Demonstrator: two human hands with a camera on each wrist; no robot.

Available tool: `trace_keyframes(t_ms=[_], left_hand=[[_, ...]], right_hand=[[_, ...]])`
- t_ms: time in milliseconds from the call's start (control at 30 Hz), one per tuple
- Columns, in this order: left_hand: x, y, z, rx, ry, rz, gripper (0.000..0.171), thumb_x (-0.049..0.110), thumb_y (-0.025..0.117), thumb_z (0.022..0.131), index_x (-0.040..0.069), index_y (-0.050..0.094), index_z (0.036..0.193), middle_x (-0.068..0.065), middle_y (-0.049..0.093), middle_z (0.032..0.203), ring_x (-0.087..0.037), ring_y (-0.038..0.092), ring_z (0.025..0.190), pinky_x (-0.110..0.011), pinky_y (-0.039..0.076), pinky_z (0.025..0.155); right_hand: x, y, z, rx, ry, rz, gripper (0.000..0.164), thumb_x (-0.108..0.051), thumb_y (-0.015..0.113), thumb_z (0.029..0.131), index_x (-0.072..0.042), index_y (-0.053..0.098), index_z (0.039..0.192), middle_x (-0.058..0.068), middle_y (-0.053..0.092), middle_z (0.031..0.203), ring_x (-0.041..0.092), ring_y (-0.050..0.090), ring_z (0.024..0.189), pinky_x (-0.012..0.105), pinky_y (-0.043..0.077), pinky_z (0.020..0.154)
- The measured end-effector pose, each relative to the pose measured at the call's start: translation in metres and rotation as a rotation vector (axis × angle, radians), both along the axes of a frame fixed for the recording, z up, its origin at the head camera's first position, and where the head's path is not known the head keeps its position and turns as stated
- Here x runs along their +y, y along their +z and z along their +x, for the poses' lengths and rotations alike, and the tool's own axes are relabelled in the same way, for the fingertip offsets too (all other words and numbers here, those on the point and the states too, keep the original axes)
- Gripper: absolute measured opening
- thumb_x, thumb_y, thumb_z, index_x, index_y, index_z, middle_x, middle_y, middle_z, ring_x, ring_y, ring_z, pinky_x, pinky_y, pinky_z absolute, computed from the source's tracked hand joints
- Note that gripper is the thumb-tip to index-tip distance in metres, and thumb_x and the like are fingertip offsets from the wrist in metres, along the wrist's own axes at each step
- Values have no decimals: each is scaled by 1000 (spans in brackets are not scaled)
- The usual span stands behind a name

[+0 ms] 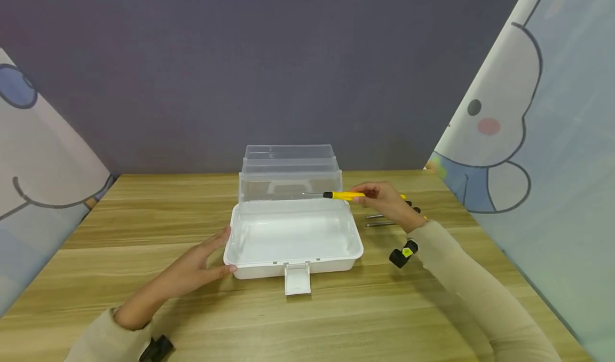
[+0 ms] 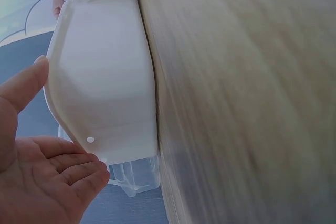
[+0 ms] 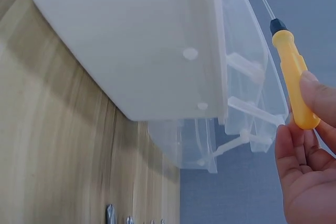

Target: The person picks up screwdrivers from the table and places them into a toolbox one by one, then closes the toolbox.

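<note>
A white plastic toolbox (image 1: 293,239) stands on the table with its clear stepped lid (image 1: 290,172) raised at the back and its front latch (image 1: 297,280) hanging down. The inside shows bare white. My left hand (image 1: 197,268) rests at the box's left side, thumb at the front corner rim and straight fingers along the side wall (image 2: 105,72). Above the box's back right corner, my right hand (image 1: 381,199) pinches a screwdriver (image 1: 343,195) by its yellow handle. The screwdriver lies about level, its thin shaft pointing left in front of the lid.
Several more screwdrivers (image 1: 380,223) lie on the wooden table (image 1: 192,319) right of the box, partly hidden under the right hand and forearm. A dark grey wall (image 1: 288,63) rises behind the table. Cartoon-printed panels (image 1: 509,116) flank both sides.
</note>
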State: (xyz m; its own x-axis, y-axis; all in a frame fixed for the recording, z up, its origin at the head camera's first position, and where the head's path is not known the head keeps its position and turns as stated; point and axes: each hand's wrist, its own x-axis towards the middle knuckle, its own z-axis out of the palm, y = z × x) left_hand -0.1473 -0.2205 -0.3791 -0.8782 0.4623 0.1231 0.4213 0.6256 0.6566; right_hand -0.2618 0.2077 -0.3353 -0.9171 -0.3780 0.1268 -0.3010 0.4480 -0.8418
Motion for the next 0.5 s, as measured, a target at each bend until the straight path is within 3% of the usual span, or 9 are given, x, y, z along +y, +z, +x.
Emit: trace_keyframes(t_ms=[133,200,333,500], left_hand=[[0,0,-1,3,4,-1,85,40,65,87,-5,23,146,-24,22,151,-45,20,137,-31,17,112],[0,-1,-1,1,3,-1,85,40,65,88,-5,23,146,-24,22,151,-45,20,137,-22,14,108],[0,1,0,1,7,-7,85,39,66,87,-6,23,146,-25,22,151,-46,20,137,-30,17,110],[0,0,0,2,10,-5,85,39,66,87,-5,23,146,-25,23,151,-45,21,137,-36,19,110]], right_hand=[[-4,0,-1,4,-5,16,28,-14,64,90,0,65,114,16,65,109,17,61,83,29,53,73],[-6,-1,0,6,-6,12,28,-14,65,90,0,66,114,16,65,110,21,61,85,32,54,75],[-11,-1,1,7,6,-8,29,-14,65,90,1,65,115,16,65,112,25,62,91,37,54,80],[-17,-1,2,2,12,-6,28,-12,64,90,2,65,115,17,64,114,15,62,89,38,54,80]])
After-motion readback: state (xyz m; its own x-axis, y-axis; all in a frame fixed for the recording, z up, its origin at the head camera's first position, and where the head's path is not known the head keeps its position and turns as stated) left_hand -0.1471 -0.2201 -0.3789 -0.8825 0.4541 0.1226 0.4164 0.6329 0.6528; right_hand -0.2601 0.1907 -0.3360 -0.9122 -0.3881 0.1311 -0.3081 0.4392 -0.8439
